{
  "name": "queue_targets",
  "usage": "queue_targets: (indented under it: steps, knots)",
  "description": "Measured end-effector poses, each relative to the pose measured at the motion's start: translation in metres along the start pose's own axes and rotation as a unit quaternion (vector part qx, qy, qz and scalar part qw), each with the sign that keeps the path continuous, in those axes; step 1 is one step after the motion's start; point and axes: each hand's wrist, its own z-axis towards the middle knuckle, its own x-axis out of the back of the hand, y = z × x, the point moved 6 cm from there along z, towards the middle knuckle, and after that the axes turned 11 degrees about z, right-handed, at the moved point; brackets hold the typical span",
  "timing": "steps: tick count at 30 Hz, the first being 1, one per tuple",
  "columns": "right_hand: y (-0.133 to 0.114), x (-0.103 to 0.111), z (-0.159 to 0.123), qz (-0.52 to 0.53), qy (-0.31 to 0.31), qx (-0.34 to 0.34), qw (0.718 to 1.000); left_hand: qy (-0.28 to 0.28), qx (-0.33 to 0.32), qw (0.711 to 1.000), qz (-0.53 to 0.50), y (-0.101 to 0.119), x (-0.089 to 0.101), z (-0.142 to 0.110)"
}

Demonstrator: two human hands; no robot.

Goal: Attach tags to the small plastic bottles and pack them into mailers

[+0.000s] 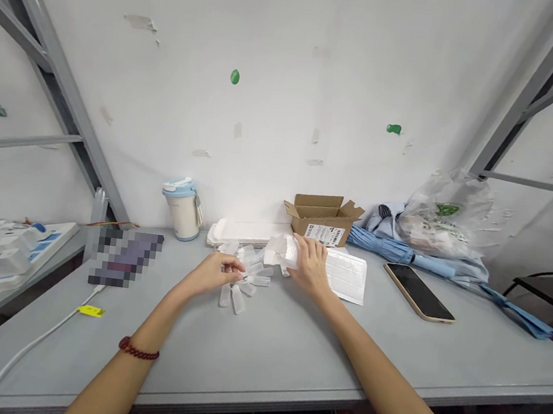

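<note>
White wall point(289, 101) is standing at 12 (I'm reading the clock from the clear pieces point(247, 289) on the grey table point(297, 364)). At 2, the blue umbrella point(382, 245) is lying folded, with a plastic bag point(449, 221) sitting behind it. Open carton point(323, 216) is sitting at 1, shipping label point(326, 234) facing us; lidded cup point(182, 212) is standing at 11. Right hand point(311, 261), at 2, is clamping its fingers on the white packet point(281, 251), just beside the pieces at 1. Left hand point(212, 273) is reaching in from 9, thumb and fingertips bunching close together at the pieces; can't tell if it's pinching one. Padded sheet point(348, 276) is lying at 3, just past the right hand, with the phone point(420, 292) resting farther out at 3. Clear pieces are lying loose in an overlapping heap, some fanning out toward 6. Red bead bracelet point(138, 350) is circling the left forearm point(114, 382); yellow tag point(91, 310) is sitting on the white cable point(46, 333) at 8
</note>
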Motion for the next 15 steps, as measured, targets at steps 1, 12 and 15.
queue_targets:
  steps: [1, 12, 15]
  knots:
    - [-0.001, 0.002, 0.001, 0.002, 0.012, 0.005, 1.0, -0.001, -0.007, 1.0, 0.025, 0.0, -0.001, 0.0]
    - [-0.015, 0.009, 0.002, 0.003, 0.039, 0.021, 0.999, -0.052, 0.058, 0.997, -0.015, -0.039, 0.015, -0.003]
    - [-0.016, 0.005, 0.001, -0.006, 0.024, 0.02, 0.999, -0.11, 0.078, 0.991, -0.016, -0.049, 0.008, -0.005]
